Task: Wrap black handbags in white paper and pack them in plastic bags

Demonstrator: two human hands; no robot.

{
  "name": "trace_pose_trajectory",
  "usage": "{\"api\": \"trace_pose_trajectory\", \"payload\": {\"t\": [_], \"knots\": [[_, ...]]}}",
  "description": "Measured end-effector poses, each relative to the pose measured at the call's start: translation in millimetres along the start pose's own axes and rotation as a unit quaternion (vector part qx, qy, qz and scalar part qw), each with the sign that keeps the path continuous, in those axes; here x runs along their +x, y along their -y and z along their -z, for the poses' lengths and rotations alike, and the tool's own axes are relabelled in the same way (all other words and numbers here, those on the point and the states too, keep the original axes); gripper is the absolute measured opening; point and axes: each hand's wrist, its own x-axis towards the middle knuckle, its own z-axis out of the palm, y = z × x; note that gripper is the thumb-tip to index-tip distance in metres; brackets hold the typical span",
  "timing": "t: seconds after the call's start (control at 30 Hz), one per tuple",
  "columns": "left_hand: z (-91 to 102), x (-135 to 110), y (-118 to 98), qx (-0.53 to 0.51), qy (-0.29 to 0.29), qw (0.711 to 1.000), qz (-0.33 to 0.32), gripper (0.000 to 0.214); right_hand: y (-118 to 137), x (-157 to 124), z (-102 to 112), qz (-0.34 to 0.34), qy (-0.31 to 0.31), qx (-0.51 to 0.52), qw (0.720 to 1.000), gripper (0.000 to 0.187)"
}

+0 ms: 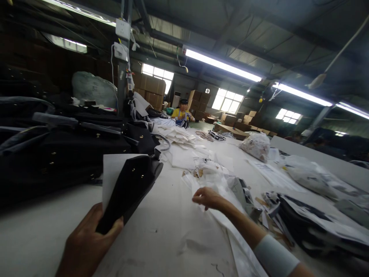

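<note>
My left hand (89, 234) is wrapped round the lower end of a black bag (132, 184) with small gold-coloured studs. The bag is held tilted above the white table. A white sheet (111, 173) stands up against its left side, partly behind it. My right hand (209, 198) hovers to the right of the bag, apart from it. Its fingers are curled together, and whatever they may hold is hidden. Just beyond that hand lies crumpled clear plastic wrapping (213, 177).
Black bags (72, 154) are heaped on the left. White sheets (178, 136) are piled farther along the table (161, 238). Dark bags with straps (311, 223) and filled plastic bags (255, 146) lie on the right. A person in yellow (183, 113) works at the far end.
</note>
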Motion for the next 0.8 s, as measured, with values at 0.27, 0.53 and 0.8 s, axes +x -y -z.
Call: {"api": "trace_pose_trajectory", "payload": {"t": [0.27, 0.53, 0.8], "knots": [[0.7, -3.1, 7.0, 0.082, -0.055, 0.989, -0.107, 0.026, 31.4, -24.4, -96.1, 0.065, -0.027, -0.068, 0.995, 0.063], [-5.0, -4.3, -8.7, 0.082, -0.05, 0.977, -0.192, 0.015, 44.0, 2.8, -131.3, 0.186, -0.111, -0.074, 0.973, 0.074], [-9.6, -5.3, -10.1, 0.095, -0.088, 0.968, -0.214, 0.018, 33.0, -41.1, -135.9, 0.408, -0.159, -0.078, 0.896, 0.067]]}}
